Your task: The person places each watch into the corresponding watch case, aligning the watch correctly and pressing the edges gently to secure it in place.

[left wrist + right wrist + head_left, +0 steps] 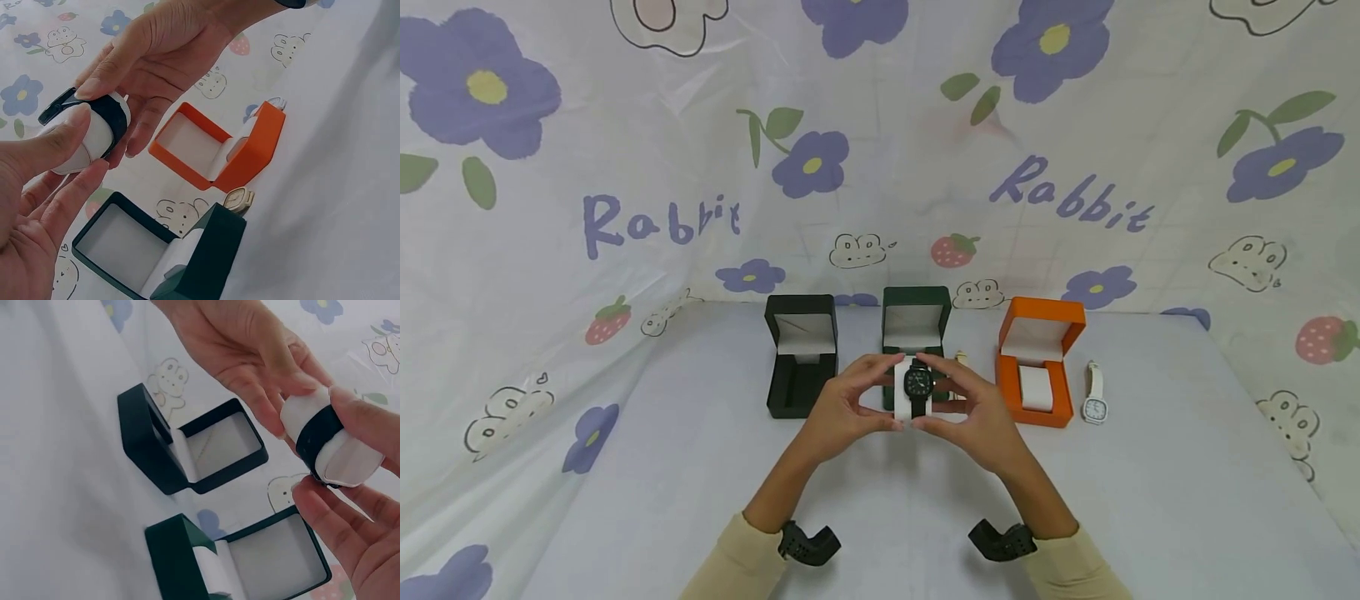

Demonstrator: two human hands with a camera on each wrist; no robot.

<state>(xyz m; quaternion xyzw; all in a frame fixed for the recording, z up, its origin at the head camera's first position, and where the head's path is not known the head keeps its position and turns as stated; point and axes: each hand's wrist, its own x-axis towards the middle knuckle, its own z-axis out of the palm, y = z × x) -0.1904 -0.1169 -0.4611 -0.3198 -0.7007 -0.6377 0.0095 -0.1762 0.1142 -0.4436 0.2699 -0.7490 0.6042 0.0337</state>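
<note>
A black watch [918, 382] is strapped round a white watch cushion [901, 407], its dark dial facing up in the head view. My left hand [852, 402] holds the cushion from the left, thumb at the near end and fingertips at the far end. From the other side my right hand [976, 410] pinches it likewise, fingers close to the strap. Both wrist views show the black strap [319, 434] wrapped across the white cushion between the hands. Beyond them stands an open green watch box [916, 312], partly covered by the hands, with a white cushion inside [178, 255].
Left of the green box, an open black watch box [801, 317] shows its dark lower tray. On the right, an open orange watch box [1041, 312] contains a white cushion [1036, 389]. A gold-toned watch [239, 200] lies between boxes; a pale-strapped watch [1095, 396] lies far right.
</note>
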